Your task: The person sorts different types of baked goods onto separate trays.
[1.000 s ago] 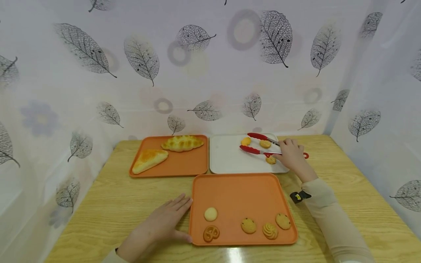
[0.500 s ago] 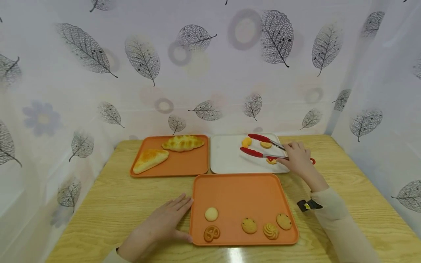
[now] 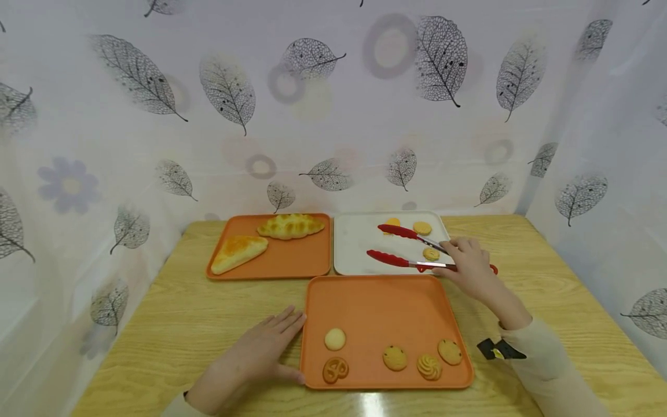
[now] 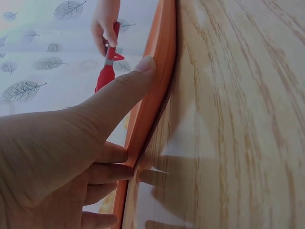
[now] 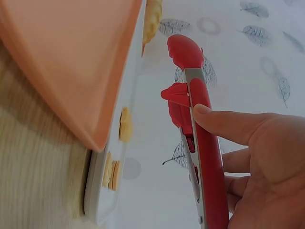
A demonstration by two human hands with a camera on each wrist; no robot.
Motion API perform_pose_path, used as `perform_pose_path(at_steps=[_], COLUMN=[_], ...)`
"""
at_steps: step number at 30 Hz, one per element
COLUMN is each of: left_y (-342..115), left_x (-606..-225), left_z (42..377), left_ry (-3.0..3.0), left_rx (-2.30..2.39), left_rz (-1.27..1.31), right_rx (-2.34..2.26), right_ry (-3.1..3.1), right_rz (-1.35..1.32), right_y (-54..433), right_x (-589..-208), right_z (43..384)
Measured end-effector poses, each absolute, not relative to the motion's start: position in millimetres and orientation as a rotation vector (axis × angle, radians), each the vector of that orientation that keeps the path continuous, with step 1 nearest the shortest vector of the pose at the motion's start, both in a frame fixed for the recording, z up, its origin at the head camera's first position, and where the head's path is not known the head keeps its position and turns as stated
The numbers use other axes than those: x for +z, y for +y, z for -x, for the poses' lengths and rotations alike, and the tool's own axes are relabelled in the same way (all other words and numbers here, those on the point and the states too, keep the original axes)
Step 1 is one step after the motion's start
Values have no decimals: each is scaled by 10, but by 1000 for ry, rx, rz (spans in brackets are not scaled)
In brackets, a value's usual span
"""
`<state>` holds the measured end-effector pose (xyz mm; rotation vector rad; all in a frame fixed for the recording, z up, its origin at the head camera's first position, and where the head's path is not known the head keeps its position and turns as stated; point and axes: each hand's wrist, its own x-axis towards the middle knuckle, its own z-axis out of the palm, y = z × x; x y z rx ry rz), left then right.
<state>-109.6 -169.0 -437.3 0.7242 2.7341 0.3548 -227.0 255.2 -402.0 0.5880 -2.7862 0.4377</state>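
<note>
My right hand (image 3: 471, 269) grips a pair of red-tipped tongs (image 3: 393, 259), whose two arms are spread above the white tray (image 3: 356, 249). Nothing is between the tongs' tips. Around them on that tray lie a yellow cookie (image 3: 393, 222), partly hidden by the upper tip, a round cookie (image 3: 422, 227) and a small cookie (image 3: 431, 253). My left hand (image 3: 255, 350) rests with straight fingers at the left edge of the front orange tray (image 3: 365, 307). In the left wrist view, its thumb (image 4: 143, 65) and fingertips touch the tray's rim.
The front tray bears a pale round cookie (image 3: 335, 339), a pretzel cookie (image 3: 335, 369), a swirl cookie (image 3: 429, 367) and two speckled cookies (image 3: 394, 358). At the back left, another orange tray (image 3: 297, 260) holds a triangular bread (image 3: 239, 253) and a braided bread (image 3: 290, 226). A leaf-patterned curtain (image 3: 323, 116) stands behind.
My right hand has drawn back nearer to me with the tongs, whose tips have shifted left and nearer. The round and small cookies show more fully. My left hand stays put.
</note>
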Motion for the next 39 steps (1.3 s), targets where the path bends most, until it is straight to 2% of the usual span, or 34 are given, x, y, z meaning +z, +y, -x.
perform_pose_path(at_steps=[13, 29, 39], left_y=[-1734, -1752, -1757], left_x=[-4399, -4442, -4475], left_z=[1104, 1217, 1286], left_ry=[2758, 2723, 2729], left_rx=[344, 342, 329], left_rz=[-741, -773, -786], right_rx=[414, 336, 367], right_ry=[-2734, -2698, -2729], right_rz=[-792, -1293, -1386], right_y=[2283, 2063, 1979], right_x=[-4064, -4068, -4069], right_z=[2022, 1778, 1744])
